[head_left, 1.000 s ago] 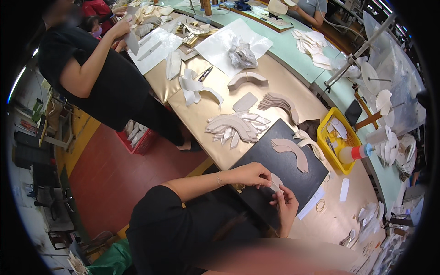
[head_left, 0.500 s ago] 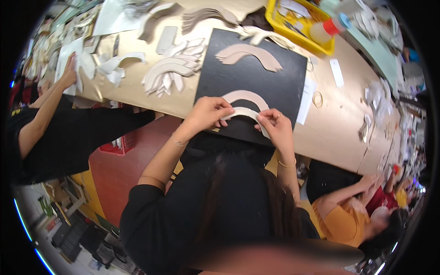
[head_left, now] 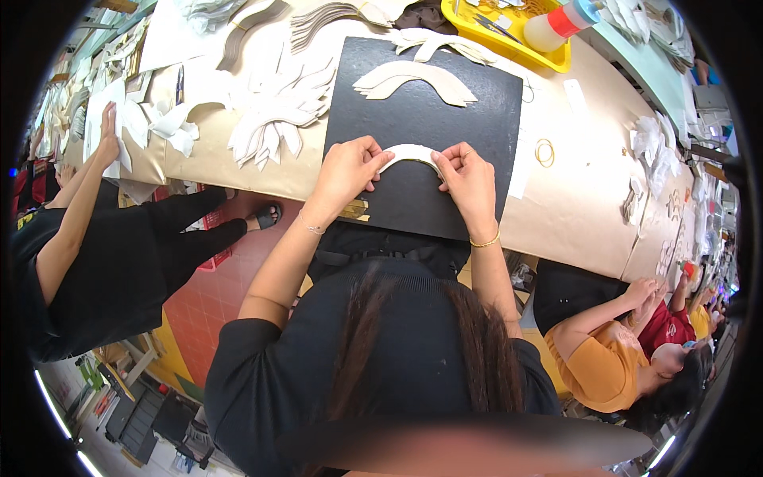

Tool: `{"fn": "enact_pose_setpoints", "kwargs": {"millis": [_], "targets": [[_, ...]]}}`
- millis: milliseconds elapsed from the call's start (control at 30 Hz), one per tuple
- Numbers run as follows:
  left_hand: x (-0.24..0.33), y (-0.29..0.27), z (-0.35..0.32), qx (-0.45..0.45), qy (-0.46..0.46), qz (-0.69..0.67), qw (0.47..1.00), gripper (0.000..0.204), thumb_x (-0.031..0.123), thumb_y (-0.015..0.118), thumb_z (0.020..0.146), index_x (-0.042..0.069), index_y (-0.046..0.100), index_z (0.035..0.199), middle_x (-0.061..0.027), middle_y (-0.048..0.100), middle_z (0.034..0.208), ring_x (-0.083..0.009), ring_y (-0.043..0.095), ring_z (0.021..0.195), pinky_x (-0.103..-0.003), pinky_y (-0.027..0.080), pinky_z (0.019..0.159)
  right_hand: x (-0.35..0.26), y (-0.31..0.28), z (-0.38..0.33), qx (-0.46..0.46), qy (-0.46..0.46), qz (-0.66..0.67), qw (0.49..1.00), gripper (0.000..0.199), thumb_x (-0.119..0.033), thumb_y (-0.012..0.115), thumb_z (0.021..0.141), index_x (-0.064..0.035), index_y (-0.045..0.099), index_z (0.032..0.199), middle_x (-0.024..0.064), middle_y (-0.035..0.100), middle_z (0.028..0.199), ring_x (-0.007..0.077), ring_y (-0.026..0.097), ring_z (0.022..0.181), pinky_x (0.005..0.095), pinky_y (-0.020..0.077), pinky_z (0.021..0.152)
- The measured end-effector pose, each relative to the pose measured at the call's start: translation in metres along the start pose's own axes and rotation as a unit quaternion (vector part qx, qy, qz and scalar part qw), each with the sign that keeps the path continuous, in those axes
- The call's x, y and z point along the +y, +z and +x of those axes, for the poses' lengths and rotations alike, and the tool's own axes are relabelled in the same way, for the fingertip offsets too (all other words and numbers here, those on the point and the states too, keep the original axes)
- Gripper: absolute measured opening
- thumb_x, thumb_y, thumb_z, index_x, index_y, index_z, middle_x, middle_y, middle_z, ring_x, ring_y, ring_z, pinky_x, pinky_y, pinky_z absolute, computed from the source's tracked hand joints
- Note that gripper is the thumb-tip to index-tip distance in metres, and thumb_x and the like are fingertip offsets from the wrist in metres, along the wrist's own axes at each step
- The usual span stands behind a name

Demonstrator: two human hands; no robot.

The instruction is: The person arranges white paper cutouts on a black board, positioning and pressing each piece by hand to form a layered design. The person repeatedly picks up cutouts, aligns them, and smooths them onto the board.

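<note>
A pale curved strip (head_left: 412, 151), shaped like an arch, lies on the near part of the black board (head_left: 413, 195). My left hand (head_left: 350, 171) pinches its left end between thumb and fingers. At the other end, my right hand (head_left: 467, 176) grips the strip in the same way. Only one arch shows between my hands; I cannot tell whether a second lies beneath it. Farther up the board rest overlapping curved pieces (head_left: 417, 78) of pale material.
Left of the board is a fanned heap of white curved pieces (head_left: 278, 119). Brown curved stacks (head_left: 334, 20) lie behind. A yellow tray (head_left: 544, 60) holds a bottle (head_left: 548, 30) and tools. Rubber bands (head_left: 544, 153) lie right. Co-workers (head_left: 596, 358) sit right and stand left (head_left: 103, 262).
Half a second ago I held a strip below another arch on the board. Both hands have moved up over the board, and the two arches now show as one.
</note>
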State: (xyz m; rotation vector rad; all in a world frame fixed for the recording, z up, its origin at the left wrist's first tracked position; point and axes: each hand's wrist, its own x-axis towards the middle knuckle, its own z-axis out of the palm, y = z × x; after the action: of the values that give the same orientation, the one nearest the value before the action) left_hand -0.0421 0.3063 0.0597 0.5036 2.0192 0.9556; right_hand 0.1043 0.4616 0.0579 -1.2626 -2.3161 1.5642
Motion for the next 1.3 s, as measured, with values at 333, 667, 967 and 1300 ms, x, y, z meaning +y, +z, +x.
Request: {"fn": "enact_pose_setpoints", "kwargs": {"millis": [333,667,967,1300], "targets": [[0.001,0.002,0.001,0.012,0.019,0.020,1.000,0.032,0.027,0.071,0.094,-0.002,0.065,0.084,-0.0066,0.064,0.060,-0.0089,0.060,0.047,-0.023,0.045,0.045,0.009,0.007,0.000,0.033,-0.052,-0.037,0.997,0.022,-0.023,0.070,0.092,-0.0022,0.066,0.084,0.0077,0.067,0.061,0.0185,0.065,0.050,0.0313,0.0499,0.055],[0.002,0.002,0.002,0.018,0.018,0.046,0.999,0.032,0.027,0.070,0.094,-0.001,0.064,0.080,-0.0086,0.065,0.058,-0.0147,0.063,0.047,-0.029,0.048,0.048,0.009,0.008,0.001,0.042,-0.053,-0.081,0.994,0.022,-0.022,0.070,0.091,-0.0030,0.066,0.082,0.0092,0.066,0.061,0.0247,0.067,0.055,0.0357,0.0506,0.057],[0.006,-0.002,0.004,0.009,-0.015,0.152,0.988,0.034,0.031,0.074,0.092,-0.001,0.066,0.083,-0.0073,0.065,0.059,-0.0105,0.063,0.049,-0.023,0.048,0.048,-0.001,0.004,-0.002,0.056,-0.049,-0.241,0.968,0.026,-0.027,0.072,0.090,-0.0038,0.061,0.088,0.0139,0.067,0.068,0.0330,0.067,0.062,0.0429,0.0514,0.061],[-0.016,-0.021,-0.005,-0.047,-0.060,-0.016,0.997,0.024,0.022,0.069,0.095,-0.002,0.069,0.091,-0.0061,0.069,0.069,-0.0087,0.066,0.059,-0.020,0.051,0.053,0.009,-0.021,-0.025,0.005,0.012,-0.051,0.999,0.014,-0.009,0.069,0.089,0.0028,0.065,0.096,0.0128,0.070,0.076,0.0191,0.070,0.066,0.0311,0.0540,0.065]]}}
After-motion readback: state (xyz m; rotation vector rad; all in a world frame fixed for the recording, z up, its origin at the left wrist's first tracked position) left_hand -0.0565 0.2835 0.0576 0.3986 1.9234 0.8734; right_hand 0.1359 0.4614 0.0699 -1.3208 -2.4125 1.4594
